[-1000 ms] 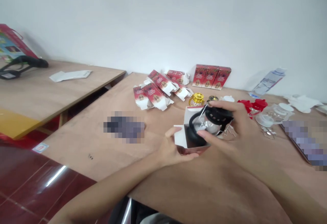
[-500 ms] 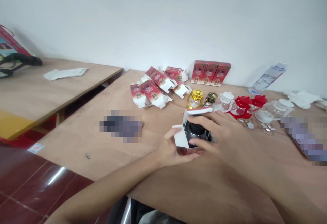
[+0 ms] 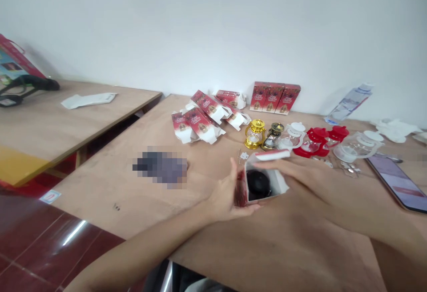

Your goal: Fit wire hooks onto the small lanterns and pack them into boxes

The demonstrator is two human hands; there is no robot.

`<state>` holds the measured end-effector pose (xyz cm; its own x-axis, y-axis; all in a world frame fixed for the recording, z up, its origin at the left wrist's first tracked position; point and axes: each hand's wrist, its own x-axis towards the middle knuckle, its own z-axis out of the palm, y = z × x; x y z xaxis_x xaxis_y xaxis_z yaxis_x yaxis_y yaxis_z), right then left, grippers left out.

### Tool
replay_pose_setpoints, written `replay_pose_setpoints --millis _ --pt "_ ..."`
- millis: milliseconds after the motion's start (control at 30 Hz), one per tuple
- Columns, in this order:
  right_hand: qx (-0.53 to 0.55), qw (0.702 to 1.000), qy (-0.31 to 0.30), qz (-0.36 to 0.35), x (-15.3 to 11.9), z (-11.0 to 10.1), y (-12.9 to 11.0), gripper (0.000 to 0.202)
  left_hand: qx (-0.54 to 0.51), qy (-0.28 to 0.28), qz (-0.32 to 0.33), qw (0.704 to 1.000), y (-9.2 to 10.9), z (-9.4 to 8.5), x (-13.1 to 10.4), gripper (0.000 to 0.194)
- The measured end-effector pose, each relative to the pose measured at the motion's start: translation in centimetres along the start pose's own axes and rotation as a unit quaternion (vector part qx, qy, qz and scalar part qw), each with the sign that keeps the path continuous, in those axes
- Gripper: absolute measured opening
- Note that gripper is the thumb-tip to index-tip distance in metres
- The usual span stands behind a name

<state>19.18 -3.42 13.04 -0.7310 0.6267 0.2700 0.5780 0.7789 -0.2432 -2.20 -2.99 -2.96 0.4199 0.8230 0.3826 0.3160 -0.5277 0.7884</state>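
Observation:
A small red box point(image 3: 240, 190) with raised white flaps stands tilted in front of me, its open end facing me. Inside sits a black lantern point(image 3: 258, 184), only its round dark top showing. My left hand point(image 3: 224, 196) grips the box from the left, fingers beneath and thumb raised beside it. At the back right of the opening, my right hand point(image 3: 310, 183) reaches over with its index finger stretched along the flaps, holding nothing I can see. Behind the box stand a gold lantern point(image 3: 255, 135) and a black-and-gold lantern point(image 3: 273, 136).
White and red lanterns point(image 3: 313, 142) line up to the right. Red cartons point(image 3: 203, 123) lie piled behind left; three boxes point(image 3: 274, 98) stand against the wall. A bottle point(image 3: 350, 104), a phone point(image 3: 398, 183), small metal parts point(image 3: 349, 169) and a blurred-out dark object point(image 3: 162, 167) are on the table.
The black lantern has gone deeper into the box. My right hand has let go of it and moved up and right to the flaps. My left thumb has lifted.

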Motion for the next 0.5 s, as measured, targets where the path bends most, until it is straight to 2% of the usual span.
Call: replay_pose_setpoints --millis 100,167,233,333,367,433,500 --pt "0.024 0.999 0.023 0.034 -0.5 -0.4 0.9 0.044 0.062 0.014 0.107 0.992 0.5 -0.5 0.4 0.098" --pt "0.031 0.997 0.045 0.054 -0.4 0.0 1.1 0.038 0.083 0.021 0.154 0.984 0.9 -0.8 0.6 0.084" --pt "0.027 0.995 0.079 0.063 0.2 0.6 1.0 0.038 0.077 0.025 0.151 0.985 1.2 -1.0 0.8 0.077" --pt "0.009 0.986 0.153 0.069 1.3 1.5 0.7 0.057 0.052 0.032 0.136 0.989 1.5 -1.3 1.1 0.072" --pt "0.01 0.985 0.162 0.067 1.6 1.7 0.6 0.063 0.044 0.03 0.13 0.99 1.6 -1.4 1.1 0.071" --pt "0.031 0.99 0.125 0.053 2.0 1.9 0.5 0.068 0.036 0.018 0.106 0.994 1.9 -1.7 1.3 0.067" --pt "0.07 0.996 0.043 0.031 2.0 1.9 0.4 0.064 0.032 0.002 0.071 0.997 2.1 -1.9 1.3 0.066"
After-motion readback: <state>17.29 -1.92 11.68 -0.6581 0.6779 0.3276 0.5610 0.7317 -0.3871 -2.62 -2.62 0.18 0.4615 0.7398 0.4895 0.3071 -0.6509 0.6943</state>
